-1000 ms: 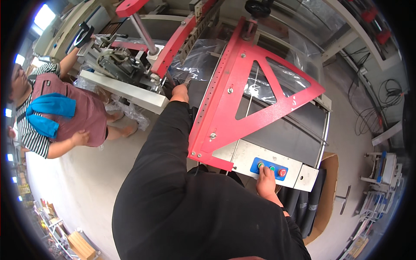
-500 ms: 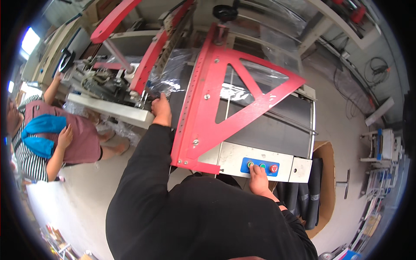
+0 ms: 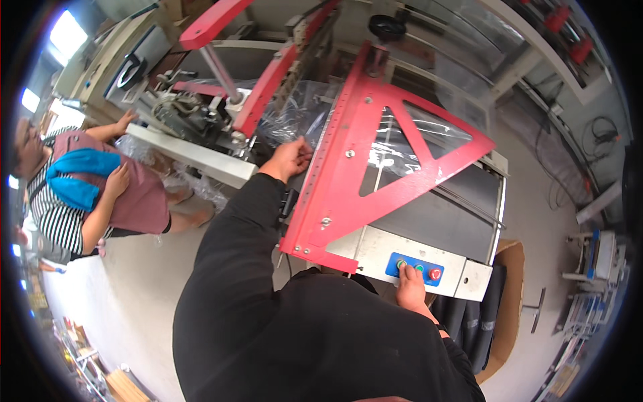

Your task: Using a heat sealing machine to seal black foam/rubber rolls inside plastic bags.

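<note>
My left hand (image 3: 292, 161) is closed in a pinch beside the left edge of a red triangular metal frame (image 3: 335, 194). Clear plastic film (image 3: 298, 110) lies just beyond those fingers; whether they grip its edge is too small to tell. My right hand (image 3: 410, 287) rests on a blue control panel (image 3: 395, 273), its fingers stretched toward a green button at the panel's left, holding nothing. A second green button and a red mushroom-shaped button (image 3: 435, 274) sit to the right. Under the red frame runs a dark conveyor belt (image 3: 455, 221) with shiny film on it.
At left, a co-worker (image 3: 100, 187) with a blue cloth over one arm stands by the neighbouring machine's pale rail (image 3: 194, 155). A cardboard box (image 3: 512, 301) with dark rolls (image 3: 492, 315) stands at lower right. A black handwheel (image 3: 387, 28) tops the machine.
My left hand has moved right, from the neighbouring machine's rail end to the red frame's edge. My right hand stays at the buttons. The co-worker's raised hand has left the black handle.
</note>
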`<control>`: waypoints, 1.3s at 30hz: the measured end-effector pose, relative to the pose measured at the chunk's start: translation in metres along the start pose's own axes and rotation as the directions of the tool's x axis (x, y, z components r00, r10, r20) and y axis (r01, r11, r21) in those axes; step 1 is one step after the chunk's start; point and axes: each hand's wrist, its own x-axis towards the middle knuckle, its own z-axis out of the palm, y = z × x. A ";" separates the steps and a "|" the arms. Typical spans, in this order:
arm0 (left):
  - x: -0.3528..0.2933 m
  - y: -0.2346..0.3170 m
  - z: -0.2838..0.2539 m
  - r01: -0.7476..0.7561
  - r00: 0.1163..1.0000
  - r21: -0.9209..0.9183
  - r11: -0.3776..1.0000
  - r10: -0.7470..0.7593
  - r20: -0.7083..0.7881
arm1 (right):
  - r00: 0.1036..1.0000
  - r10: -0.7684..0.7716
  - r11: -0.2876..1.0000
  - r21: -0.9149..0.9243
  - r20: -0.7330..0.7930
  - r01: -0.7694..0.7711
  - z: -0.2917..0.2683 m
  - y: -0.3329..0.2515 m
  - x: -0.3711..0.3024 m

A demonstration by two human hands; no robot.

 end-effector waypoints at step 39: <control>0.026 0.003 -0.040 -0.242 0.929 0.204 0.949 0.287 -0.233 | 1.000 -0.012 1.000 -0.015 -0.008 0.011 -0.005 -0.001 0.006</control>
